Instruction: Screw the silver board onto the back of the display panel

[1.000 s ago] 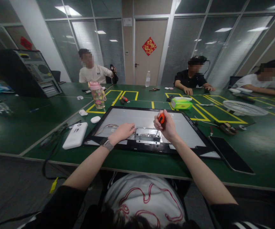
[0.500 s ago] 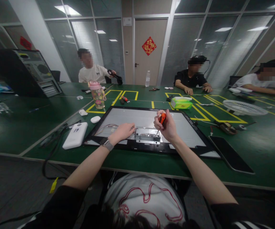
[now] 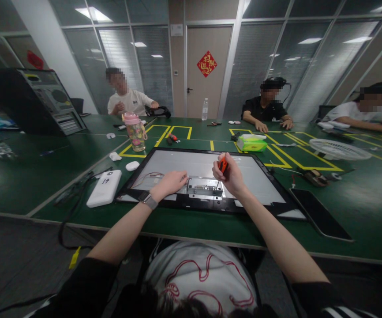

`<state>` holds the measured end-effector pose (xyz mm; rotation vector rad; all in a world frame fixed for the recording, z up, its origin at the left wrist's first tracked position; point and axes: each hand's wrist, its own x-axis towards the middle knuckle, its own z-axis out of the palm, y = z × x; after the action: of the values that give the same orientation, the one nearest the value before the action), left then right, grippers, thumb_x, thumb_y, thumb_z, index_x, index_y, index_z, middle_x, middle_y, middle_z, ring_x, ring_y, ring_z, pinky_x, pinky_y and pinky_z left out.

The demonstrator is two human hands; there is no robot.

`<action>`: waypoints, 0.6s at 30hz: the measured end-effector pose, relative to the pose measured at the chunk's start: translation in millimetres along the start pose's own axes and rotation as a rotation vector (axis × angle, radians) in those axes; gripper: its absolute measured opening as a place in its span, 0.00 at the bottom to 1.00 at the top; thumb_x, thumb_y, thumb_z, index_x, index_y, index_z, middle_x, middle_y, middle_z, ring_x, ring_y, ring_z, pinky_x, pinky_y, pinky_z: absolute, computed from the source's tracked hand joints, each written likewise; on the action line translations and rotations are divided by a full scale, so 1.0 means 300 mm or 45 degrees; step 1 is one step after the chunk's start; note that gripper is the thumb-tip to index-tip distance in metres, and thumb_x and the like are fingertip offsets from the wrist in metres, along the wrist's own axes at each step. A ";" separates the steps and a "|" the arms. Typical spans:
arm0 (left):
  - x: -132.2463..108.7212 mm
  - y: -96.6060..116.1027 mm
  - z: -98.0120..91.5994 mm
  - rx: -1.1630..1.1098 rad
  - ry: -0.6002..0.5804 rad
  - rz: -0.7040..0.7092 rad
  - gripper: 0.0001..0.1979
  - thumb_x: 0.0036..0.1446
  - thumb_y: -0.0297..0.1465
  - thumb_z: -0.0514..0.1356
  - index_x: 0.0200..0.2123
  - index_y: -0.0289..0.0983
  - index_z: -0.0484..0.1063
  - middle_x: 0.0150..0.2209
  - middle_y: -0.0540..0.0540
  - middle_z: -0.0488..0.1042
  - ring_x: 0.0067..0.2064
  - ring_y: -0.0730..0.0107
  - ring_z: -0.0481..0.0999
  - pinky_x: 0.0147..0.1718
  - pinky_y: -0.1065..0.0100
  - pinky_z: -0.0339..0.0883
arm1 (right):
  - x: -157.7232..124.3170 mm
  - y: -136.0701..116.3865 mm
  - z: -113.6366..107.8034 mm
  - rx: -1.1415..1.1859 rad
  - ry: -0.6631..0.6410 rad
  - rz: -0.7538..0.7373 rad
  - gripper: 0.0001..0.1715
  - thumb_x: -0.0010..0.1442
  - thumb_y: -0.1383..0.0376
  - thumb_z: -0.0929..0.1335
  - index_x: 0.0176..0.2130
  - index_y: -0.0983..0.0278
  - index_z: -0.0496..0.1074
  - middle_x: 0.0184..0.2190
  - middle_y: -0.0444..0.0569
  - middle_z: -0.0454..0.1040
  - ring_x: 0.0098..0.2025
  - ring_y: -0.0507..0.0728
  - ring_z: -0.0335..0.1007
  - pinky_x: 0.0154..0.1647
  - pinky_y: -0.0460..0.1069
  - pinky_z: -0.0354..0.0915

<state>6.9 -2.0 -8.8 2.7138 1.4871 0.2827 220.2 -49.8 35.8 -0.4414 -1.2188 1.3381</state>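
Observation:
A flat display panel [image 3: 177,159] with a black frame lies face or back up, I cannot tell which, in front of me. Near its front edge sits a silver metal bracket [image 3: 204,189]. My right hand [image 3: 233,176] is wrapped round the orange and black handle of a screwdriver [image 3: 223,166]. Its thin shaft points down at the bracket's right end, where the tip is too small to make out. My left hand [image 3: 174,181] lies on the panel, its closed fingers gripping the bracket's left end.
Left of the panel are a white power bank [image 3: 105,189], a small white case [image 3: 132,166] and a pink-lidded bottle [image 3: 134,132]. A black phone [image 3: 320,214] lies at right. A green tissue pack [image 3: 252,143] stands behind the panel. Several people sit around the table.
My right hand and the screwdriver handle have shifted slightly left, with the grip turned a little. My left hand stays put. Across the table, a person has lowered a black object.

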 end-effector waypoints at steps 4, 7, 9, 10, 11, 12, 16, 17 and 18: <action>-0.001 0.003 -0.003 -0.001 -0.008 -0.001 0.17 0.65 0.38 0.45 0.39 0.37 0.71 0.35 0.42 0.77 0.37 0.61 0.75 0.34 0.67 0.62 | 0.000 0.001 -0.001 0.008 -0.012 -0.007 0.20 0.58 0.48 0.65 0.28 0.60 0.59 0.13 0.34 0.55 0.12 0.46 0.41 0.14 0.43 0.38; -0.001 0.006 -0.007 0.001 -0.009 -0.004 0.17 0.65 0.38 0.45 0.39 0.37 0.70 0.35 0.42 0.77 0.36 0.61 0.76 0.33 0.67 0.62 | 0.001 0.004 -0.004 0.022 -0.012 -0.005 0.20 0.58 0.49 0.65 0.28 0.60 0.60 0.13 0.35 0.56 0.12 0.46 0.42 0.13 0.42 0.39; -0.002 0.007 -0.008 0.005 -0.008 -0.004 0.16 0.65 0.38 0.45 0.39 0.37 0.70 0.35 0.42 0.77 0.36 0.61 0.76 0.33 0.67 0.62 | 0.003 0.007 -0.006 0.017 -0.005 0.002 0.21 0.58 0.48 0.65 0.27 0.61 0.61 0.13 0.35 0.56 0.12 0.45 0.43 0.14 0.42 0.39; -0.002 0.007 -0.009 0.007 -0.006 -0.003 0.16 0.65 0.38 0.45 0.39 0.37 0.70 0.35 0.42 0.77 0.36 0.60 0.76 0.32 0.67 0.62 | 0.003 0.008 -0.007 0.011 -0.002 0.006 0.22 0.58 0.48 0.65 0.26 0.61 0.61 0.13 0.36 0.56 0.13 0.45 0.43 0.14 0.42 0.39; -0.002 0.007 -0.009 0.008 -0.006 -0.004 0.16 0.65 0.38 0.45 0.39 0.37 0.70 0.35 0.42 0.77 0.36 0.60 0.76 0.32 0.67 0.62 | 0.004 0.009 -0.008 0.006 0.002 0.009 0.23 0.58 0.47 0.65 0.24 0.62 0.61 0.13 0.36 0.56 0.13 0.45 0.44 0.14 0.42 0.39; -0.002 0.006 -0.009 0.008 -0.007 -0.004 0.16 0.66 0.38 0.45 0.39 0.37 0.70 0.35 0.42 0.77 0.36 0.60 0.76 0.33 0.67 0.62 | 0.005 0.010 -0.008 0.003 0.006 0.012 0.24 0.58 0.47 0.65 0.23 0.62 0.61 0.13 0.37 0.56 0.13 0.45 0.44 0.14 0.42 0.39; -0.001 0.006 -0.008 0.002 -0.011 -0.005 0.16 0.65 0.38 0.45 0.39 0.37 0.70 0.36 0.42 0.77 0.37 0.61 0.76 0.34 0.67 0.62 | 0.004 0.008 -0.005 0.001 0.027 0.023 0.26 0.57 0.47 0.66 0.21 0.63 0.62 0.13 0.37 0.56 0.13 0.45 0.45 0.14 0.43 0.39; -0.001 0.006 -0.008 0.002 -0.012 -0.004 0.16 0.65 0.38 0.45 0.39 0.37 0.70 0.36 0.42 0.77 0.37 0.61 0.76 0.34 0.67 0.62 | 0.004 0.007 -0.003 -0.001 0.031 0.026 0.26 0.57 0.47 0.66 0.21 0.63 0.62 0.13 0.37 0.56 0.13 0.45 0.45 0.14 0.43 0.39; -0.001 0.006 -0.008 0.003 -0.012 -0.004 0.16 0.65 0.38 0.45 0.39 0.37 0.70 0.36 0.42 0.77 0.37 0.61 0.76 0.34 0.67 0.62 | 0.003 0.006 -0.002 -0.004 0.035 0.028 0.26 0.57 0.47 0.66 0.21 0.63 0.62 0.13 0.37 0.57 0.13 0.45 0.45 0.14 0.42 0.39</action>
<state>7.9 -3.5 -6.4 2.7110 1.4901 0.2678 219.6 -48.3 34.4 -0.4753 -1.1968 1.3450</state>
